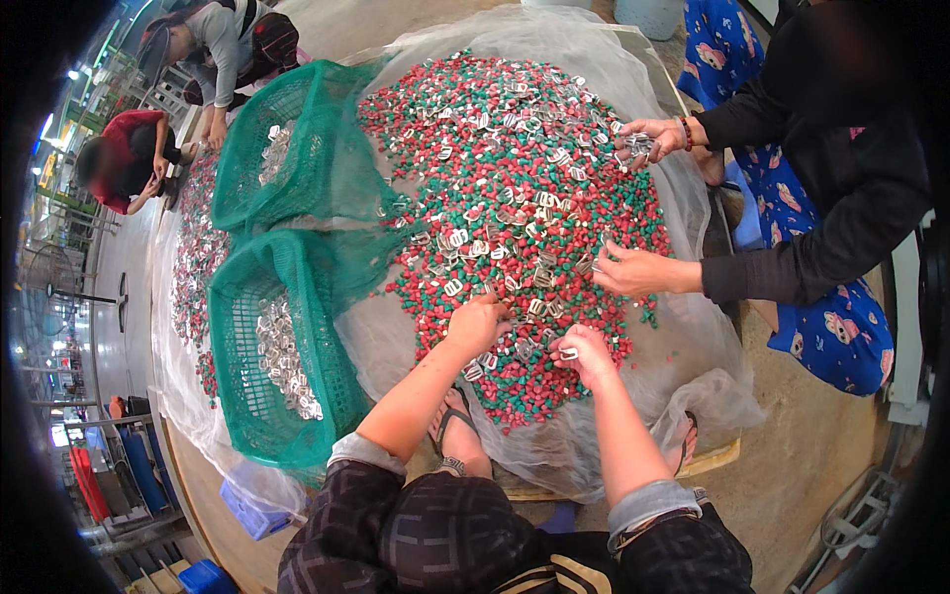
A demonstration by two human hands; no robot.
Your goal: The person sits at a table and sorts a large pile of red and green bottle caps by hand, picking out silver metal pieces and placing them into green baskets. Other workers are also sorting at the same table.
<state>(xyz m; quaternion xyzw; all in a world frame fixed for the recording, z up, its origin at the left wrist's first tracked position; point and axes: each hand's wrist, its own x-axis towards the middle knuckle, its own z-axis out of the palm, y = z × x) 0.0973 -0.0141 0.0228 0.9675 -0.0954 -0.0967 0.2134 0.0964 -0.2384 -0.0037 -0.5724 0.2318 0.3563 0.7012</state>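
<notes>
My left hand (478,325) reaches into a wide heap of small red and green pieces (554,208), its fingers closed; what they hold, if anything, I cannot make out. To its right, my right hand (588,356) pinches a silvery slide buckle (569,353) just above the heap's near part. Many similar metal buckles lie scattered among the coloured pieces, such as one loose buckle (453,287) left of the middle. A green plastic basket (226,366) lined with green netting stands left of my left hand, with a pile of buckles (287,361) inside.
A second green basket (230,188) with buckles stands farther back. White mesh cloth (683,416) lies beneath the heap. A co-worker's two hands (638,269) work at the right, one full of buckles. Two other people (223,49) are at the far left, beside another strip of pieces.
</notes>
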